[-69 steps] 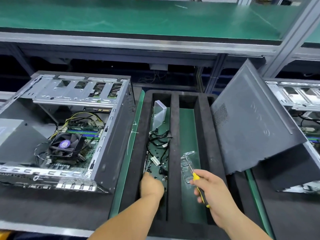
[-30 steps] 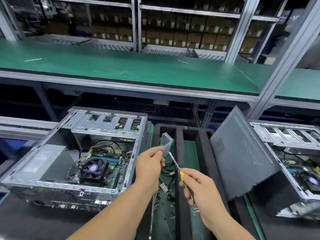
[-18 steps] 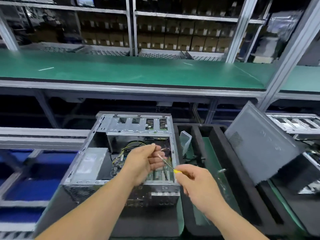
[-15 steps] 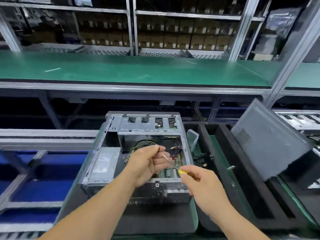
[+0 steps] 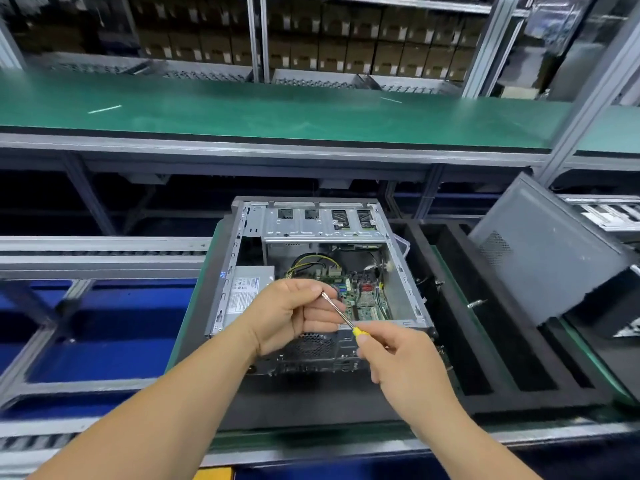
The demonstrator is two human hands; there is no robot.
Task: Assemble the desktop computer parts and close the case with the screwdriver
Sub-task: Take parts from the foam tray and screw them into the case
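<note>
Shifted since half a second ago: both hands slightly right, over the open case (image 5: 408, 271). Right hand (image 5: 398, 362) grips the yellow-handled screwdriver (image 5: 341, 315); left hand (image 5: 294, 313) pinches its tip, fingers curled. Right: black foam tray (image 5: 502, 368), grey side panel (image 5: 547, 251). Far: green shelf (image 5: 277, 112).

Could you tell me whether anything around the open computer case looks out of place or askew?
The grey metal side panel is off, tilted against the neighbouring case right of the black foam tray. The open silver desktop case itself sits squarely.
</note>
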